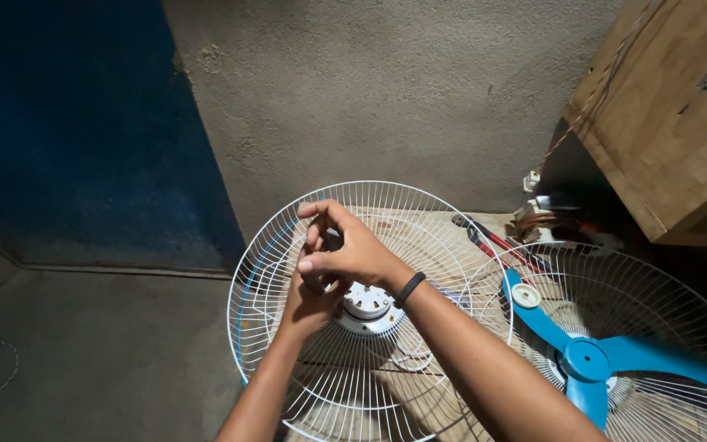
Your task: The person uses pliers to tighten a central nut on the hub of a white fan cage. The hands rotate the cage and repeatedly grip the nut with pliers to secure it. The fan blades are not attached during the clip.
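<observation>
The white guard [370, 311] lies flat, its far rim near the grey wall [386, 90] and its right rim just beside a 2nd guard [656, 286] carrying the blue blade [591, 360]. Bare concrete floor [100, 352] opens to the left, below a blue door [67, 123]; a wooden box [673, 115] hangs at upper right. Both hands meet above the white hub [367, 304]. The right hand [349, 250], fingers curled, pinches something small and hidden; the left hand [308, 299] cups beneath it, its grip impossible to tell.
</observation>
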